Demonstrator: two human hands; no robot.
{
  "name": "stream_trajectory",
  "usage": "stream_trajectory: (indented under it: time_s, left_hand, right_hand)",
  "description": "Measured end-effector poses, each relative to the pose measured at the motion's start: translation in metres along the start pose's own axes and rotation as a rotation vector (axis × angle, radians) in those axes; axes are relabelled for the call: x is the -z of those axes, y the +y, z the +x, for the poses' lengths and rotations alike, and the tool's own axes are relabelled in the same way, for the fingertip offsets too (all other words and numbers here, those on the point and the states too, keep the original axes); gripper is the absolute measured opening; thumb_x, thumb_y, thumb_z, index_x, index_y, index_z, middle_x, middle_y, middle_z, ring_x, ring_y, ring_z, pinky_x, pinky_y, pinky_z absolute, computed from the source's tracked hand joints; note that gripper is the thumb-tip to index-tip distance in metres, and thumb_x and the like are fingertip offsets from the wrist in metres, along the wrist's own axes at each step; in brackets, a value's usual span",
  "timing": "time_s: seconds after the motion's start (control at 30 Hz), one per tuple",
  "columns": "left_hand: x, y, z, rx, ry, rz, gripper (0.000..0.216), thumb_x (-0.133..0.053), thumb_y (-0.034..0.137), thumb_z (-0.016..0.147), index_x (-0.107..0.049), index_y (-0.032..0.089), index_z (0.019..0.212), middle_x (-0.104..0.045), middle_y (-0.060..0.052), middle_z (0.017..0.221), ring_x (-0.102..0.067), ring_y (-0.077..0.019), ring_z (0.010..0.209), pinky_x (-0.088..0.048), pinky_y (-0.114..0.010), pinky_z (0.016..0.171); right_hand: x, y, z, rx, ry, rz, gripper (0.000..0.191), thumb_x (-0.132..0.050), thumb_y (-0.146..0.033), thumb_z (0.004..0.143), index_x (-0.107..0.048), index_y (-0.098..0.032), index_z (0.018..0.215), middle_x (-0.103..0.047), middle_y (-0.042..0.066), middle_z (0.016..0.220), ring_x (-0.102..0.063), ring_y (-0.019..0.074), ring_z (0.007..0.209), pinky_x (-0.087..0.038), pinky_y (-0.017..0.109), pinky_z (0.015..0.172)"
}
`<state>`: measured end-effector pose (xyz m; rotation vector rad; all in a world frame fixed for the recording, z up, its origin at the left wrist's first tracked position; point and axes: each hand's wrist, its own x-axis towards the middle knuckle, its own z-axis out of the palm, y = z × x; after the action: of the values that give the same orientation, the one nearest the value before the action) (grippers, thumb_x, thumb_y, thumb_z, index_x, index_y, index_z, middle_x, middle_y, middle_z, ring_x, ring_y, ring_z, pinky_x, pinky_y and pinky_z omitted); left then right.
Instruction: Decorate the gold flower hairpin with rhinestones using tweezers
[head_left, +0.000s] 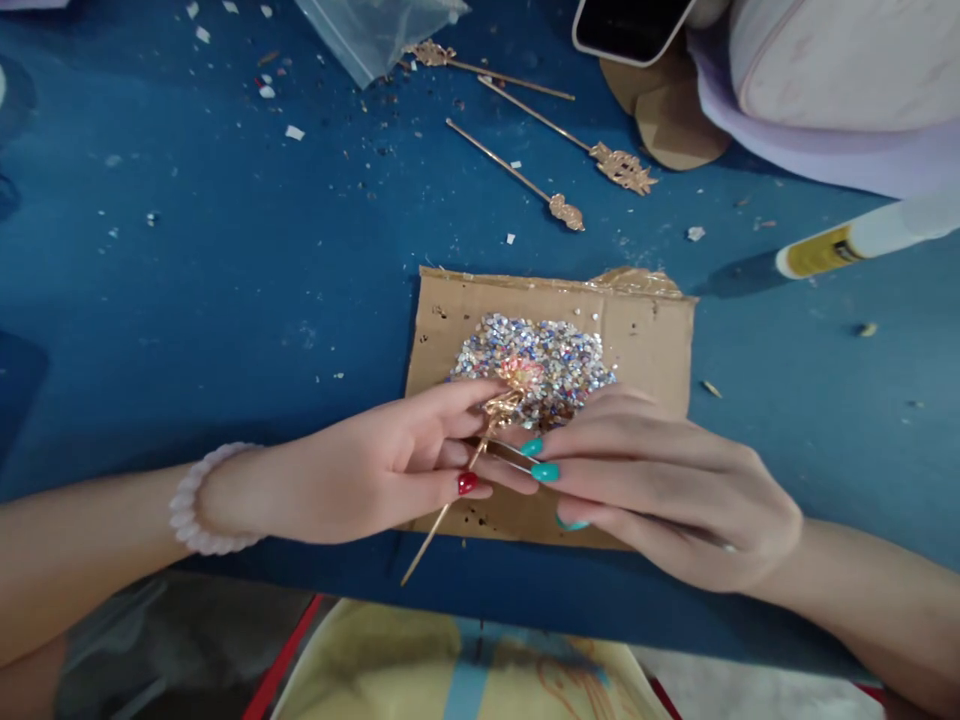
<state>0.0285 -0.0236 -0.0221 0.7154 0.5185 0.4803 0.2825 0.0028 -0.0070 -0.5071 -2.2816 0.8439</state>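
My left hand (pixel 375 465), with a pale bead bracelet at the wrist, is closed on a gold hair stick (pixel 442 520); the stick's ornate head (pixel 504 402) rests at the edge of a pile of small shiny sequins (pixel 547 360). My right hand (pixel 660 480), with teal nails, meets the left hand over the stick, its fingers pressed together at the stick's upper shaft; a thin metal tool seems to lie under its fingertips. Both hands work over a piece of brown cardboard (pixel 652 330) lying on the blue table (pixel 225 300).
Three more gold hair sticks (pixel 525 180) lie beyond the cardboard. A clear plastic bag (pixel 375 35) sits at the far edge, a phone (pixel 626 30) and pale pouch (pixel 840 70) at far right, and a glue tube (pixel 862 240) to the right. Small scraps litter the table.
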Motion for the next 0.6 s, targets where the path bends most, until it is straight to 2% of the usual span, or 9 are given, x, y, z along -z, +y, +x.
stream_trajectory:
  time_s: [0.23,0.43,0.6]
  left_hand:
    - [-0.0011,0.0013,0.0028,0.013,0.020,-0.008,0.065,-0.050,-0.005,0.102,-0.045,0.028,0.158,-0.058,-0.013,0.157,-0.067,-0.0165,0.132,-0.054,-0.021,0.103]
    - [-0.0006,0.0032,0.0004,0.004,0.032,-0.052,0.064,-0.051,-0.007,0.101,-0.053,0.030,0.153,-0.060,-0.009,0.156,-0.068,-0.0160,0.130,-0.055,-0.019,0.104]
    - [-0.0012,0.0005,0.0006,-0.011,0.018,-0.054,0.063,-0.052,-0.005,0.102,-0.053,0.031,0.153,-0.060,-0.008,0.156,-0.068,-0.0153,0.130,-0.055,-0.019,0.104]
  right_hand:
    - [-0.0017,0.0018,-0.0012,0.027,-0.002,-0.035,0.009,-0.067,-0.017,0.101,-0.073,-0.011,0.098,-0.083,0.011,0.092,-0.079,0.0148,0.090,-0.063,0.031,0.079]
    - [-0.0027,-0.0003,-0.0015,-0.002,0.004,-0.057,0.012,-0.063,-0.017,0.102,-0.073,-0.014,0.097,-0.083,0.009,0.092,-0.077,0.0140,0.086,-0.064,0.031,0.078]
    - [-0.0030,-0.0006,-0.0025,0.015,-0.008,-0.091,0.013,-0.062,-0.016,0.103,-0.073,-0.015,0.096,-0.083,0.008,0.093,-0.077,0.0134,0.087,-0.064,0.031,0.081]
